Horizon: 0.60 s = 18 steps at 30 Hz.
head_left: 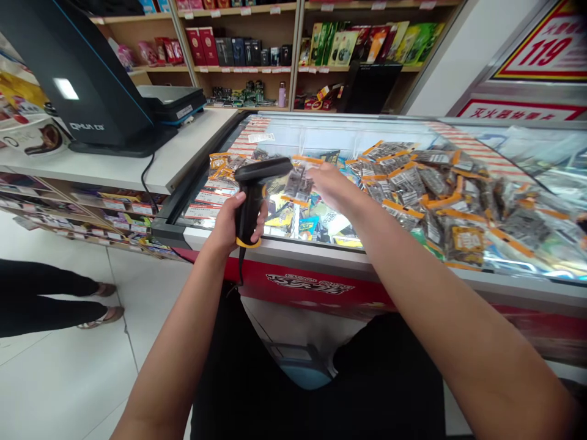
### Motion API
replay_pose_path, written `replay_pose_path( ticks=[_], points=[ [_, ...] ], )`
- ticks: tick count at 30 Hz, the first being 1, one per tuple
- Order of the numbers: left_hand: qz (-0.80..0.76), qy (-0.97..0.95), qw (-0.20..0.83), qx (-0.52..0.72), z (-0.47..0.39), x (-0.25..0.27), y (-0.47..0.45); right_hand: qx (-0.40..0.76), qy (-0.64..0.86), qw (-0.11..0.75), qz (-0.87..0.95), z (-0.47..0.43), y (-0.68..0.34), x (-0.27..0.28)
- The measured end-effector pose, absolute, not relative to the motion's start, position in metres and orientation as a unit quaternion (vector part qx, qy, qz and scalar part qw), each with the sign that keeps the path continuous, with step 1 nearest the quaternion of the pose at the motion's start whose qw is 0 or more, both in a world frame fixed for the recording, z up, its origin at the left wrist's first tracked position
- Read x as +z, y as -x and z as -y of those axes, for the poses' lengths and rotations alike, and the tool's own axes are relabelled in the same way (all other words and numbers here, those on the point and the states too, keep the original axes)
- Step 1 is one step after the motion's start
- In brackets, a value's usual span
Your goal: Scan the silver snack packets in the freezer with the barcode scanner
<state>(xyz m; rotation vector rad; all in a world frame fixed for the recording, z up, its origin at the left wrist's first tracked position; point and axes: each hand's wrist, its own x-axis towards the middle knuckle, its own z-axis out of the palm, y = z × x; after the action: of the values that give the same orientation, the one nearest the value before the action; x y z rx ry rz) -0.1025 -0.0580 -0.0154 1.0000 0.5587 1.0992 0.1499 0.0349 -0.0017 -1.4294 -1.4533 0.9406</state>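
My left hand (pixel 227 221) is wrapped round the grip of a black barcode scanner (pixel 250 201) with a yellow base, its head pointing right. A cable hangs from the scanner's lower end. Just right of the scanner head, my right hand (pixel 330 183) pinches a small snack packet (pixel 299 182) with orange edges, held up above the glass. The packet's printed side is partly visible; the fingertips hide its right edge. Many similar packets lie in a heap (pixel 408 177) on the glass top of the freezer (pixel 275 249), to the right of my right hand.
A dark checkout terminal (pixel 92 79) and a paper tub (pixel 34 135) stand on the white counter (pixel 132 165) at left. Shelves with boxed goods (pixel 233 52) line the back. Another person's legs (pixel 46 297) are at far left. A stool (pixel 305 370) is beneath me.
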Motion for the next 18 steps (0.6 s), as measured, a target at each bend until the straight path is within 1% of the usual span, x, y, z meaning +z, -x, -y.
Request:
replay_pose_path(
  ticks=[2,4,9,11,12,14,18],
  points=[
    [-0.262,-0.423,0.697,0.517,0.057,-0.015,0.102,0.342,0.623,0.364,0.602,-0.035,-0.145,0.005],
    [-0.27,-0.421,0.686,0.528,0.056,-0.015,0.101,0.331,0.641,0.327,0.61,-0.034,-0.137,0.012],
    [-0.277,-0.424,0.679,0.532,0.056,-0.016,0.099,0.487,0.525,0.352,0.603,-0.013,-0.119,0.025],
    [-0.278,-0.422,0.682,0.529,0.057,-0.015,0.1,0.477,0.507,0.347,0.628,-0.002,-0.12,0.029],
    [-0.279,-0.424,0.682,0.527,0.057,-0.015,0.1,0.447,0.514,0.336,0.65,0.002,-0.125,0.03],
    [-0.279,-0.431,0.68,0.524,0.058,-0.014,0.1,0.339,0.551,0.299,0.702,0.009,-0.142,0.032],
    [-0.271,-0.461,0.667,0.518,0.058,-0.016,0.101,0.04,0.637,0.192,0.746,0.016,-0.204,0.032]
  ],
)
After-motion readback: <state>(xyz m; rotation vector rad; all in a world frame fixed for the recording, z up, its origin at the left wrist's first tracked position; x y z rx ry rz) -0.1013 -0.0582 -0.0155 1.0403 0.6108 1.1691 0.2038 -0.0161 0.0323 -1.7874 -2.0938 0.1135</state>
